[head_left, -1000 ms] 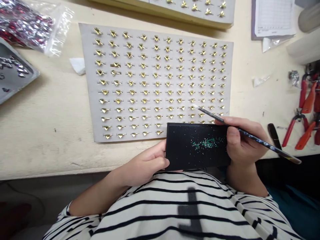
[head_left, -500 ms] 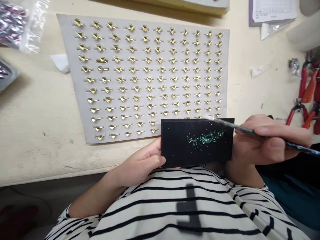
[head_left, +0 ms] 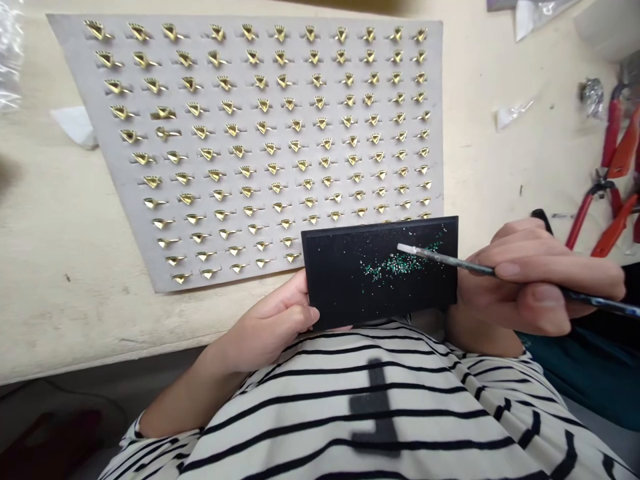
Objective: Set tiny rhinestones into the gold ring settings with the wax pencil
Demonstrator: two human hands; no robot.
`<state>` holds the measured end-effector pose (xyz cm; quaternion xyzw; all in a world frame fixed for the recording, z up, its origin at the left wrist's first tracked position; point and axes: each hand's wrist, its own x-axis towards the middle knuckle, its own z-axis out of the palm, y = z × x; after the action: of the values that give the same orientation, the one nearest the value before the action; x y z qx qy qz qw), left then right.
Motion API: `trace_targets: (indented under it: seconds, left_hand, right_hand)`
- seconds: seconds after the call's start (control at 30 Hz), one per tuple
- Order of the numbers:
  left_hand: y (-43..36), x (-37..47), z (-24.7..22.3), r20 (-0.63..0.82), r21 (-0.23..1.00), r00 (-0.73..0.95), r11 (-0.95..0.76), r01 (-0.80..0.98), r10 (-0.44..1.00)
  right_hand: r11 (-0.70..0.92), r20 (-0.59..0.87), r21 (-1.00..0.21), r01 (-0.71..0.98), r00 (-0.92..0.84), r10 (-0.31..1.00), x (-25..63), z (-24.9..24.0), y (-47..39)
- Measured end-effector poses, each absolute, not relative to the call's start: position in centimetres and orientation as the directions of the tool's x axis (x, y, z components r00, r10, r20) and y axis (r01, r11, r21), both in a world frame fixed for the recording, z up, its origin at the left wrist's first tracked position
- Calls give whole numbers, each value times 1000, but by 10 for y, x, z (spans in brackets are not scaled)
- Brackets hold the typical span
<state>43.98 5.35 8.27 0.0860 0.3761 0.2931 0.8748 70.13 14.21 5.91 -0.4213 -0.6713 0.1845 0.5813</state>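
Head view, item one — my left hand grips the left edge of a black tray, fingers curled round it, held at the table edge against my striped shirt. My right hand pinches a stick, fingers closed on it, its white tip over the green stones scattered on the tray. Beyond — a grey board with rows of gold rings; red pliers lie at far right.
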Motion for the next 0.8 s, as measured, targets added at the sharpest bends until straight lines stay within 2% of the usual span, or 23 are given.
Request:
trace_targets:
  seconds: [0.1,0.63,0.73,0.8]
  left_hand:
    - [52,440,82,-617,372,539,816,-442,573]
    - [52,439,81,-596,413,545,807,-422,590]
    - [52,438,82,-600,404,548,812,-421,583]
    - [54,438,82,-597,433,545,809,-398,588]
  right_hand:
    - [732,757,-643,224,44,652,702,54,149]
    - [705,728,-666,243,11,685,703,54,149]
    - [736,756,-641,218,12,655,704,51,152]
    - [775,804,-588,231,70,590,703,48,156]
